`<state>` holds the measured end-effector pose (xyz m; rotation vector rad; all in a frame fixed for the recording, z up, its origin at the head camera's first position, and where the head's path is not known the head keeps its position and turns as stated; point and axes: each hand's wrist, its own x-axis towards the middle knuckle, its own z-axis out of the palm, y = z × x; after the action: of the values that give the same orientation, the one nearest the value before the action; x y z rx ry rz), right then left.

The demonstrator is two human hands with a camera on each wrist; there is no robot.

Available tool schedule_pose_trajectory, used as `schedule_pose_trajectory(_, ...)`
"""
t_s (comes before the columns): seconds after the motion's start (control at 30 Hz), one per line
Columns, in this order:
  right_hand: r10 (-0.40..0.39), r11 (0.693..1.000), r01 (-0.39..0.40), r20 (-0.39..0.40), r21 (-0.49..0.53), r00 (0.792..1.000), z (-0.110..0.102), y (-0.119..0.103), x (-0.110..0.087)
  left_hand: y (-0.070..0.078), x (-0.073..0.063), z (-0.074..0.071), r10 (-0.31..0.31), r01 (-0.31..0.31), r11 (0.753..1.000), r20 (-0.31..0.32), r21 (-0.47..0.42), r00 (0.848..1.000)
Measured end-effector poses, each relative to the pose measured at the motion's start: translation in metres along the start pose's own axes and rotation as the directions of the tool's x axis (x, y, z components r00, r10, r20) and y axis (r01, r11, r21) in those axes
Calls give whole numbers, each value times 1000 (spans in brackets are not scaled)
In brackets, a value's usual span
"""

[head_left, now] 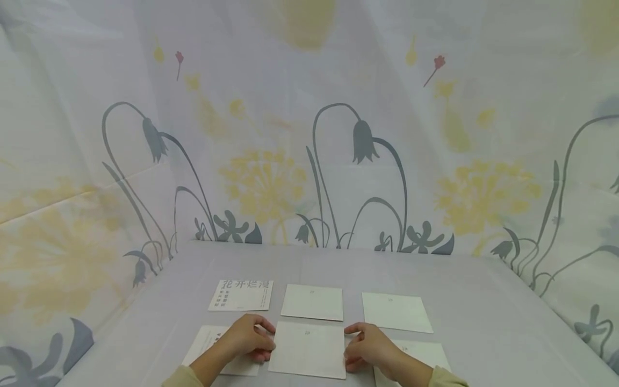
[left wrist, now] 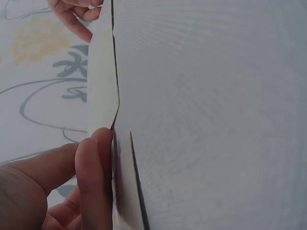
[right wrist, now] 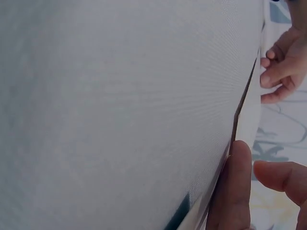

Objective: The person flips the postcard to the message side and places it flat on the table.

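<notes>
1. The middle front card [head_left: 307,352] sits between the hands.
2. Left hand [head_left: 244,338] and right hand [head_left: 374,348] touch its side edges, fingers apart.
3. Back-row cards [head_left: 311,303] lie beyond on the tabletop [head_left: 476,317].
4. Flowered cloth [head_left: 290,134] hangs behind.

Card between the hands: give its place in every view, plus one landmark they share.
Head: card at bottom centre.
Left wrist: card left of centre, a strip in the upper part.
Right wrist: card, a narrow strip right of centre.
Shared landmark: left hand.

In the front middle, a white card [head_left: 307,352] shows 1 small mark [head_left: 307,333].
</notes>
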<state>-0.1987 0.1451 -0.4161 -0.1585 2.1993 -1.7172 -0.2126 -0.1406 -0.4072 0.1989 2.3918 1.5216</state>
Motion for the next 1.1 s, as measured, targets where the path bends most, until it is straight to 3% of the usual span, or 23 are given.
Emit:
schedule_pose_trajectory(0.17,-13,1000,13,-9,-6,1000,-1,1,1,0,1,0,1,-1,1000,-4,-2,1000)
schedule_pose_trajectory(0.37,-58,998,57,-22,-22,998,-4,-4,1,-4,4,-5,36,-33,998,43,-58,998)
schedule_pose_trajectory(0.5,-61,998,61,-6,6,998,-4,-11,3,-8,7,-15,61,-57,996,63,-69,996)
schedule_pose_trajectory(0.7,-80,996,81,-22,35,997,3,-23,10,-6,6,-35,60,-59,998,42,-26,997)
schedule_pose_trajectory(0.93,-121,991,122,-28,56,992,21,-29,22,-14,8,-54,51,-51,999,10,3,999)
schedule_pose_trajectory(1.1,-157,984,160,-44,74,987,34,-32,31,-17,9,-66,41,-42,999,26,8,999)
